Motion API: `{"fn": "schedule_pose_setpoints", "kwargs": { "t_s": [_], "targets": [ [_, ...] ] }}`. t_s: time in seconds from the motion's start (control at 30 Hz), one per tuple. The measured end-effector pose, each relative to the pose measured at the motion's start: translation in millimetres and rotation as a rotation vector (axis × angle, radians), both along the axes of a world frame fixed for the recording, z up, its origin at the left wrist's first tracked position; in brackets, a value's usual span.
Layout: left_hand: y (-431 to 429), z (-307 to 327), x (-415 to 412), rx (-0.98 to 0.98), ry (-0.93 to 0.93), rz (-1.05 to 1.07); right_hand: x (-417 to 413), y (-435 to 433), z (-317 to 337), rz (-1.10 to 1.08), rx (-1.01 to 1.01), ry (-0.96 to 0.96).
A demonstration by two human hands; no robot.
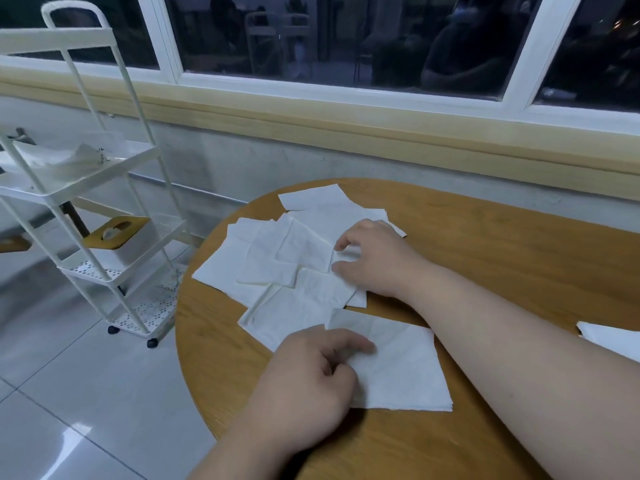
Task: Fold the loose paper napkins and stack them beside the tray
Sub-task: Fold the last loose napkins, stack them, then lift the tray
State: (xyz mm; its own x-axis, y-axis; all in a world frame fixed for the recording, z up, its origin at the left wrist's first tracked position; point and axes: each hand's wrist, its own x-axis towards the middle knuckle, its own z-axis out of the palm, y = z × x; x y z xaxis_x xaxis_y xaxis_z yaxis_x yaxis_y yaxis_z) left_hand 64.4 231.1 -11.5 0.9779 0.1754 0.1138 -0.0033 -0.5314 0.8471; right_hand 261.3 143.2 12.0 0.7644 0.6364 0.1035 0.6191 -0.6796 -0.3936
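Observation:
Several loose white paper napkins (277, 258) lie overlapping on the round wooden table (485, 244). A folded napkin (398, 365) lies nearest me. My left hand (308, 382) rests on its left edge, fingers curled, index finger laid across the paper. My right hand (377, 258) reaches into the loose pile, thumb and fingers pinching the edge of a napkin (346, 254). Another white napkin (613, 337) shows at the right edge of the table. No tray is visible on the table.
A white three-tier rolling cart (114, 216) stands on the tiled floor left of the table, with a wooden-lidded tissue box (117, 233) on its middle shelf and white paper on the top shelf. A wall and window sill run behind the table.

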Motion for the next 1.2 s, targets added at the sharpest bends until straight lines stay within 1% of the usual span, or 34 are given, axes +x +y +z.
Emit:
{"fn": "schedule_pose_setpoints", "kwargs": {
  "t_s": [0.23,0.37,0.47,0.63,0.7,0.8,0.93,1.03,1.2],
  "targets": [
    [3,5,-12,0.001,-0.033,-0.038,-27,-2,4,0.263,-0.010,0.031],
    [9,7,-22,0.008,-0.018,-0.077,-40,-9,-1,0.417,-0.098,0.014],
    [8,7,-30,0.073,0.004,-0.134,-46,-11,-6,0.417,-0.100,0.000],
    [5,6,-30,0.087,0.018,-0.147,-51,-11,-8,0.388,-0.110,-0.069],
    [5,5,-29,0.083,0.020,-0.156,-50,-13,-10,0.359,-0.072,-0.036],
    [5,4,-29,0.057,0.034,-0.165,-49,-17,-12,0.277,0.087,0.055],
    [3,3,-29,0.044,0.047,-0.148,-56,-26,-3,0.123,0.417,0.244],
    [3,2,-28,0.021,0.056,-0.121,-69,-41,13,-0.005,0.633,0.317],
    [-1,4,-25,-0.034,0.104,-0.064,-104,-90,37,-0.178,1.066,0.491]
  ]
}}
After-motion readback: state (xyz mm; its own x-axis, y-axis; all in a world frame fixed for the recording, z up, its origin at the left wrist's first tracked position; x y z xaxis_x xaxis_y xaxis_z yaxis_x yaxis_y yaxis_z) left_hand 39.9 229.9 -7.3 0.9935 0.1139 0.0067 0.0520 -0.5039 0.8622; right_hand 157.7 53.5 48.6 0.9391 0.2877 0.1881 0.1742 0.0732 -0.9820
